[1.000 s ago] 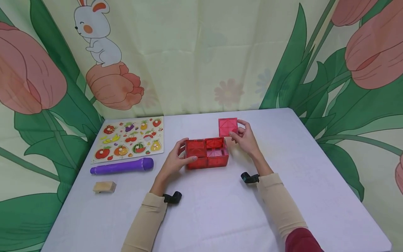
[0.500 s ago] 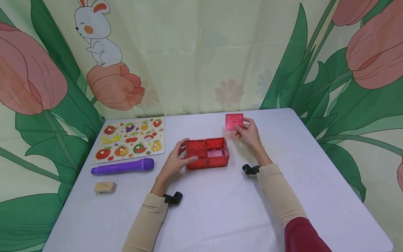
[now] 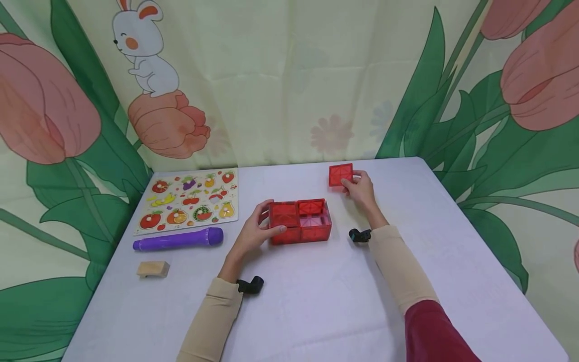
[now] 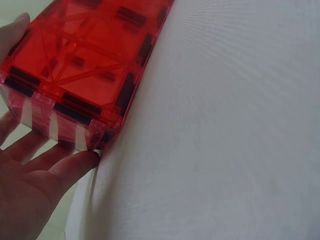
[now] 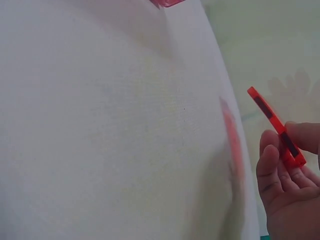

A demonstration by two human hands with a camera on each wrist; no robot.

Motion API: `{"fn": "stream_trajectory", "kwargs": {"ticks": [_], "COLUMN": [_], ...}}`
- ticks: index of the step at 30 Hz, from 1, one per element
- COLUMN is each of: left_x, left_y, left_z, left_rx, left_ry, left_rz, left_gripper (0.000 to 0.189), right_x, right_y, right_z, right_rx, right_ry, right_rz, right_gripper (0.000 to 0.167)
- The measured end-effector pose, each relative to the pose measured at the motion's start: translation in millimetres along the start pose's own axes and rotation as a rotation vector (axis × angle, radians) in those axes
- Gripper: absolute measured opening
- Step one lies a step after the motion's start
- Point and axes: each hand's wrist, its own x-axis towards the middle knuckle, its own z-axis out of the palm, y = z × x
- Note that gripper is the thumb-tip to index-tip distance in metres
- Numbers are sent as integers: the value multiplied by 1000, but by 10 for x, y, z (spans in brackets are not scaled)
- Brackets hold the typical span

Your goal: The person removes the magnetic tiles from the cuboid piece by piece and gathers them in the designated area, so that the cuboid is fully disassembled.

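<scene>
A low red box (image 3: 300,234) built of translucent magnetic tiles stands on the white table. Its left half has a tile over the top, and its right half is open above. My left hand (image 3: 256,232) holds the box at its left end, thumb along the front and fingers behind. In the left wrist view the fingers (image 4: 75,167) lie against the end wall. Beyond the box to the right, my right hand (image 3: 360,191) pinches a single red square magnetic tile (image 3: 340,175) by its right edge. The right wrist view has this tile (image 5: 272,120) edge-on, raised above the table.
A fruit puzzle board (image 3: 190,201) lies at the back left. In front of it are a purple toy microphone (image 3: 178,240) and a small wooden block (image 3: 153,269). A printed curtain (image 3: 267,80) hangs behind the table's back edge.
My right hand has moved away from the box, toward the back right, with the tile, which has turned and looks deeper red. The left hand has stayed on the box.
</scene>
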Motion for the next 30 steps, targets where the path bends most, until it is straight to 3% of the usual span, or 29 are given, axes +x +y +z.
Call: {"fn": "stream_trajectory", "kwargs": {"ticks": [13,24,30], "left_x": [17,12,3], "left_y": [-9,-17,-3], "left_z": [-9,-11,-13], "left_rx": [9,23,27], "left_ry": [-9,-1,1], "left_rz": [-8,-4,-3], "left_gripper": [94,90,90], "right_x": [133,240,268], "right_y": [38,57,41], "right_z": [50,70,92], "right_rx": [-121,-149,-134], "right_ry": [21,64,88], "right_rz": [99,112,145], "right_gripper": [64,62,69]}}
